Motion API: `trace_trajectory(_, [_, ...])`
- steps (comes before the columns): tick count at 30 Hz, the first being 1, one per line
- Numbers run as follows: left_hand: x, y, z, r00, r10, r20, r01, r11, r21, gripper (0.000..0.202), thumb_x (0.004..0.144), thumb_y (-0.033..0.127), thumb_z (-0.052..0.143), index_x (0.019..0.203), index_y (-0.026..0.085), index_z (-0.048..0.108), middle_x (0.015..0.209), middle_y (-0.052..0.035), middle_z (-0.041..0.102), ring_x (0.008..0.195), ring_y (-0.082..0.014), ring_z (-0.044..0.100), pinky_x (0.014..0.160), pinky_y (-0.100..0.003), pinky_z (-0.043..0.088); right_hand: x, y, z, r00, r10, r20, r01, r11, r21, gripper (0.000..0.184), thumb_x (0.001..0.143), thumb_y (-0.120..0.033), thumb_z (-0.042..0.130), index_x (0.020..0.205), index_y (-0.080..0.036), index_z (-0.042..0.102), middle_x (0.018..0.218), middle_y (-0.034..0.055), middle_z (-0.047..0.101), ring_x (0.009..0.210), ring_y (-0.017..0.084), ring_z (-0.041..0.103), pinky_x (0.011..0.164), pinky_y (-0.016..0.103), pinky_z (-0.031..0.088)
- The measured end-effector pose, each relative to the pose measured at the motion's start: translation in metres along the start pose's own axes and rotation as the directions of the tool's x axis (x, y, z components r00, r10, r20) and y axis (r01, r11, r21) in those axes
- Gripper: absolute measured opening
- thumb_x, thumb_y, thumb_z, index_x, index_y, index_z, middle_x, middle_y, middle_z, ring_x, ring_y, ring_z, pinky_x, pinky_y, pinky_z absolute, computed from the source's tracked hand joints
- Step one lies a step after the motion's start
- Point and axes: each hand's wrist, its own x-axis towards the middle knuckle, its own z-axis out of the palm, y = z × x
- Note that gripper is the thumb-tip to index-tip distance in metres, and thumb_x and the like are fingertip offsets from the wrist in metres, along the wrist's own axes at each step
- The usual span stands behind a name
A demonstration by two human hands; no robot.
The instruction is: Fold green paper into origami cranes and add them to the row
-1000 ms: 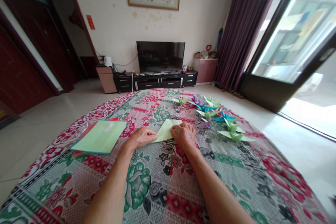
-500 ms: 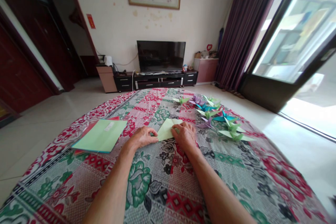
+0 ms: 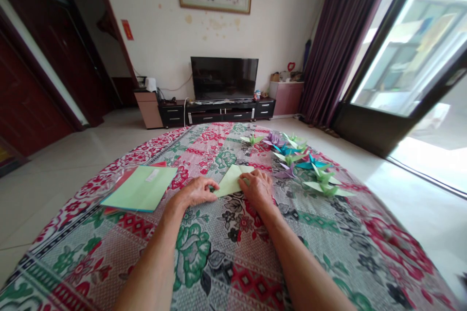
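Note:
A pale green folded paper (image 3: 232,180) lies on the floral tablecloth (image 3: 226,252) in the middle of the table. My left hand (image 3: 197,191) pinches the paper's lower left corner with curled fingers. My right hand (image 3: 257,187) presses down on its right edge, fingers bent on the sheet. Both forearms reach in from the bottom of the view.
A stack of coloured paper sheets (image 3: 140,188) lies to the left of my hands. Several folded paper cranes (image 3: 302,163) in green, purple and blue sit to the right. Beyond the table stand a TV (image 3: 224,77) on a low cabinet and a glass door (image 3: 412,58).
My left hand has slid slightly along the paper's lower left corner. The right hand stays pressed on the sheet. Everything else is unchanged.

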Motion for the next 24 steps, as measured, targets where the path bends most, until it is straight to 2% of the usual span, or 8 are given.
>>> trace_trajectory(8, [-0.0021, 0.0007, -0.0018, 0.999, -0.024, 0.023, 0.025, 0.999, -0.045, 0.044, 0.06, 0.03, 0.059, 0.101, 0.016, 0.067, 0.061, 0.0037, 0.051, 0.056, -0.0106, 0.045, 0.054, -0.022, 0.034, -0.0006, 0.0008, 0.0004, 1.0, -0.008, -0.011, 0.008, 1.0, 0.009, 0.021, 0.084, -0.037, 0.052, 0.096, -0.029, 0.068, 0.094, 0.0035, 0.057, 0.092, 0.019, 0.045, 0.083, 0.032, 0.025])
trace_trajectory(20, [-0.0043, 0.0061, -0.0018, 0.999, -0.036, 0.031, 0.035, 0.999, 0.015, 0.044, 0.06, 0.02, 0.053, 0.102, 0.019, 0.066, 0.061, 0.0033, 0.053, 0.054, -0.0102, 0.044, 0.049, -0.02, 0.031, -0.0004, 0.0017, 0.0027, 1.0, -0.017, -0.019, 0.017, 1.0, -0.015, 0.022, 0.085, -0.038, 0.05, 0.096, -0.029, 0.067, 0.095, 0.0042, 0.057, 0.092, 0.02, 0.045, 0.082, 0.032, 0.025])
trace_trajectory(24, [-0.0044, 0.01, 0.0005, 0.998, -0.036, -0.047, 0.039, 0.997, 0.063, 0.037, 0.064, 0.028, 0.056, 0.099, 0.021, 0.067, 0.063, 0.0025, 0.056, 0.056, -0.0111, 0.048, 0.051, -0.021, 0.032, 0.0002, 0.0026, 0.0052, 0.999, -0.021, -0.029, 0.021, 1.0, -0.013, 0.022, 0.085, -0.038, 0.05, 0.095, -0.03, 0.068, 0.094, 0.004, 0.057, 0.091, 0.019, 0.045, 0.082, 0.032, 0.025])
